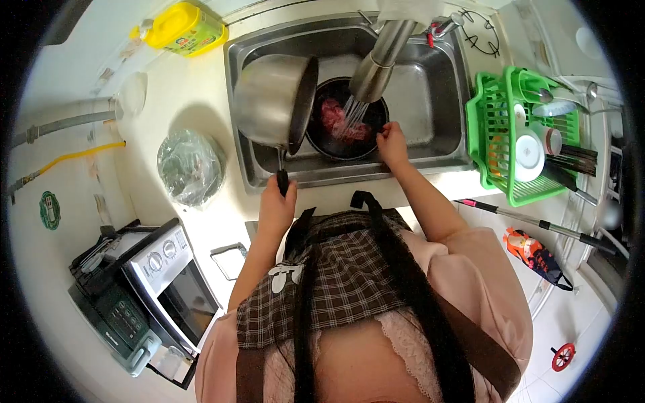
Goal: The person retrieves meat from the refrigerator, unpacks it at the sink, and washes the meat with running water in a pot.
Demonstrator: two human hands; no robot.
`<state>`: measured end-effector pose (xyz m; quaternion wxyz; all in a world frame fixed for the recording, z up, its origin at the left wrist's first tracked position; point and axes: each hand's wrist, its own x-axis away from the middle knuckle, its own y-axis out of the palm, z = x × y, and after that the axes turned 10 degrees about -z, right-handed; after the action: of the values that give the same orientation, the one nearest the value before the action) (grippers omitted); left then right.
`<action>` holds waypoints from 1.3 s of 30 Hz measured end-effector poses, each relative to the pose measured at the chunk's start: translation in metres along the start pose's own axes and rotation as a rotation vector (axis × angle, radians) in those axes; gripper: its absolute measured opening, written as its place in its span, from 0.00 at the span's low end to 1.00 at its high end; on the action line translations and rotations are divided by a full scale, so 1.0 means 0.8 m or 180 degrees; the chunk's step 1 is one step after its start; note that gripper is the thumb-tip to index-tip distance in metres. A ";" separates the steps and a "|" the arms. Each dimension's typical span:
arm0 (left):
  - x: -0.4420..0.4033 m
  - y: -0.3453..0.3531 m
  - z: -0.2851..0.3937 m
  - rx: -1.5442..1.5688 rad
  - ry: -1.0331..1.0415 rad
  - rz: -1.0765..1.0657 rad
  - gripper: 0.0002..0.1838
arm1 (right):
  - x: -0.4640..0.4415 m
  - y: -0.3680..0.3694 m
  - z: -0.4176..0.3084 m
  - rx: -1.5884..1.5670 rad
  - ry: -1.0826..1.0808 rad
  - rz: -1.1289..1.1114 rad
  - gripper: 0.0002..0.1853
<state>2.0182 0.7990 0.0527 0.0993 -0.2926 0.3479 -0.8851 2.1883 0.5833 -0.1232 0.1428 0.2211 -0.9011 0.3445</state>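
Observation:
My left hand is closed round the black handle of a steel saucepan, which is tipped on its side over the left part of the sink, its mouth facing right. In the sink stands a dark round pan with raw red meat inside. Water streams from the faucet onto the meat. My right hand pinches the right rim of the pan, fingers closed.
The steel sink surrounds the pan. A yellow jug stands behind on the left, and a plastic-covered container sits on the left counter. To the right is a green dish rack with dishes and utensils.

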 end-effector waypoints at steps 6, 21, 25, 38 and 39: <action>0.007 -0.025 0.016 0.1906 -0.0854 -0.0331 0.12 | -0.012 0.001 0.015 0.0591 -0.0320 0.0095 0.10; 0.037 -0.043 0.006 0.2491 -0.0784 -0.0206 0.09 | -0.024 0.018 -0.126 0.1814 -0.1903 -0.0898 0.22; 0.045 -0.048 0.003 0.2341 -0.0777 -0.0269 0.09 | -0.058 0.072 -0.056 0.1629 0.0049 -0.2046 0.29; 0.055 -0.051 -0.002 0.2538 -0.0785 -0.0166 0.07 | -0.096 0.127 0.033 0.2018 -0.0173 -0.2114 0.21; 0.056 -0.051 -0.001 0.2546 -0.0800 -0.0159 0.07 | -0.096 0.122 0.024 0.2179 -0.0243 -0.2109 0.21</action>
<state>1.9826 0.8129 0.0999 0.2253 -0.3451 -0.0453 -0.9100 2.2039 0.6580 -0.2228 0.1308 0.5434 -0.6214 0.5491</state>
